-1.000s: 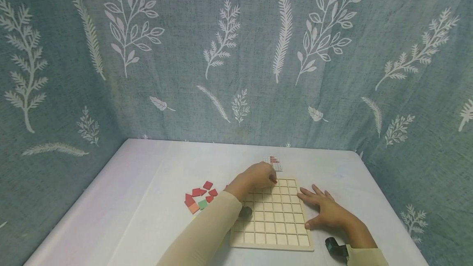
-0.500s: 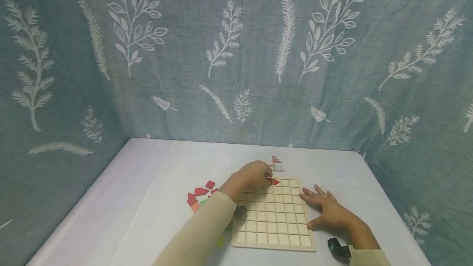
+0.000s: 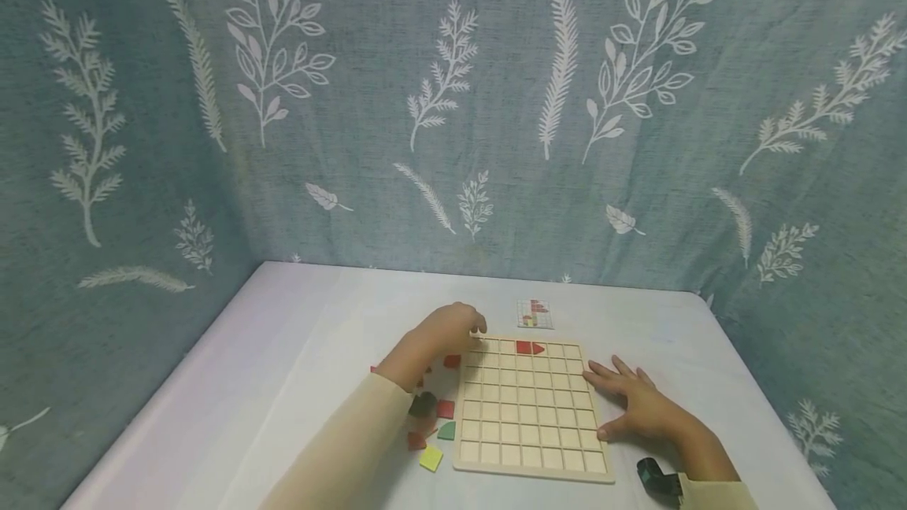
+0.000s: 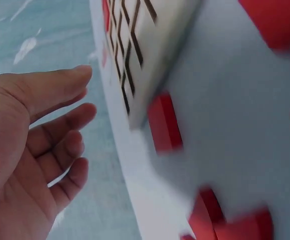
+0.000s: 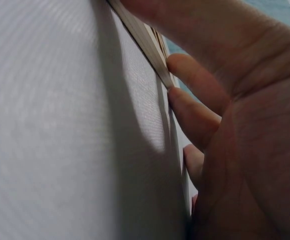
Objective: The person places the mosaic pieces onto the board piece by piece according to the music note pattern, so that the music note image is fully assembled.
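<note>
My left hand (image 3: pixel 448 329) hovers by the far left corner of a wooden grid board (image 3: pixel 527 408); in the left wrist view its fingers are loosely bent with nothing between them. Two red tiles, a square (image 3: pixel 523 347) and a pointed one (image 3: pixel 538 349), lie side by side in the board's far row. Along the board's right edge rests my right hand (image 3: pixel 634 400), fingers spread, thumb and fingertips at the rim. Beside the board's left edge lies a red tile (image 4: pixel 164 123), seen close in the left wrist view.
Loose tiles lie left of the board, among them a red square (image 3: pixel 445 409), a green piece (image 3: pixel 446 431) and a yellow square (image 3: pixel 431 459). My left sleeve (image 3: pixel 340 447) hides part of the pile. A printed pattern card (image 3: pixel 534 314) lies beyond the board.
My left hand has left the board's far row and moved left, uncovering the red square and pointed tile there. The right hand stays at the board's right edge.
</note>
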`<state>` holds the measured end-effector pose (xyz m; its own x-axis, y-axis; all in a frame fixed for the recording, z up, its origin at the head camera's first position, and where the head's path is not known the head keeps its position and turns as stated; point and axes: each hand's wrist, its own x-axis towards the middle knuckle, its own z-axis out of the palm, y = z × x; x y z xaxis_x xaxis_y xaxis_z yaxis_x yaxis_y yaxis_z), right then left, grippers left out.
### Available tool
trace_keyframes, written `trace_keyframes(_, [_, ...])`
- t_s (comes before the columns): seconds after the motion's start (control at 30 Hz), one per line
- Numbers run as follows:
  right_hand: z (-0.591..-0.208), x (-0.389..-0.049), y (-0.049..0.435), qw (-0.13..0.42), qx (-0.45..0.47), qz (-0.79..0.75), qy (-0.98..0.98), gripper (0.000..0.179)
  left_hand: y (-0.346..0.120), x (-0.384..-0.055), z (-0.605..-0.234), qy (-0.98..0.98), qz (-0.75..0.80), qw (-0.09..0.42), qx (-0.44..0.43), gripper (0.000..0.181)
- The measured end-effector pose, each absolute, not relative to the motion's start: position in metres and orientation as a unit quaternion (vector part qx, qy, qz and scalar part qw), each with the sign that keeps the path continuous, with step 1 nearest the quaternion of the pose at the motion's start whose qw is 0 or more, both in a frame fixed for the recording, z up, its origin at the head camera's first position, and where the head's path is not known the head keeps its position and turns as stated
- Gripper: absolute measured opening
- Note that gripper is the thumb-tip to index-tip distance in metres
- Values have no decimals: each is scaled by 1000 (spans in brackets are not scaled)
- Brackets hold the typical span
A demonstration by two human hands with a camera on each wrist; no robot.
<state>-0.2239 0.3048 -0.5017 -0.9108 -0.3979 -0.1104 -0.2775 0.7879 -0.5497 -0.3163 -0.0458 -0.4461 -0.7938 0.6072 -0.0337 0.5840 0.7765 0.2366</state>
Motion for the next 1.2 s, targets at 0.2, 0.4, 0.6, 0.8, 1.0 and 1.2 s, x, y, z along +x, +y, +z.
trace_keyframes(0.2, [-503,-223,308,111,-179,-273,939,105,-66,-311,-451,947,144,71,276,23])
trace_keyframes(0.4, [-506,-222,308,108,-179,-276,938,105,-78,-303,-460,948,160,98,256,29])
trace_keyframes(0.6, [-506,-223,307,108,-179,-276,938,106,-82,-296,-462,953,163,136,218,32])
trace_keyframes(0.8, [-505,-223,308,105,-181,-278,938,106,-84,-297,-465,953,171,135,211,29])
trace_keyframes(1.0, [-506,-224,308,103,-184,-280,937,106,-88,-301,-468,949,193,142,203,21])
trace_keyframes(1.2, [-506,-226,309,105,-185,-273,938,106,-90,-307,-463,946,215,154,186,17])
